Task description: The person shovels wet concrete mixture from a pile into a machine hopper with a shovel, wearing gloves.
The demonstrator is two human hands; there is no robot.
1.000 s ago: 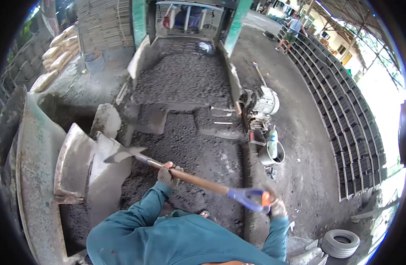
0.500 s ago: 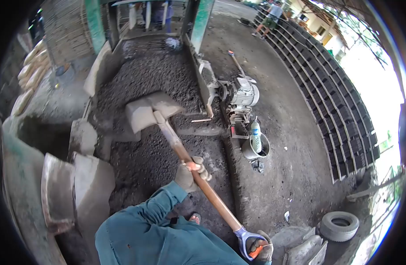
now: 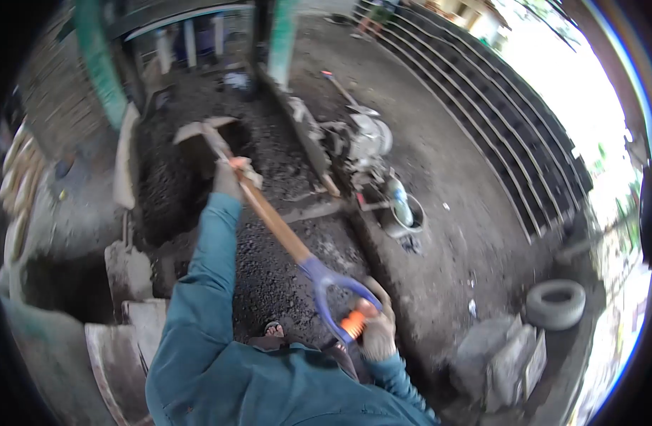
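A shovel (image 3: 280, 233) with a brown wooden shaft and a blue D-shaped handle reaches forward from my body. My left hand (image 3: 233, 176), in a dirty glove, is wrapped round the shaft near the blade. At the handle, my right hand (image 3: 377, 323), also gloved, grips the orange crossbar. The blade lies in the dark gravelly mix (image 3: 272, 142) inside a walled trough, its lower part hidden in the mix. More dark loose material covers the ground below my hands.
Right of the trough stand a motor (image 3: 368, 138) and a bucket (image 3: 400, 228) with a bottle in it. A tire (image 3: 555, 304) and broken slabs (image 3: 497, 358) lie lower right. Dark blocks are stacked on racks (image 3: 482, 106) at upper right, where a person's legs (image 3: 375, 20) show.
The shovel blade has moved forward into the mix. My left arm has stretched forward, and my right hand has come up and inward with the handle. The camera view has shifted.
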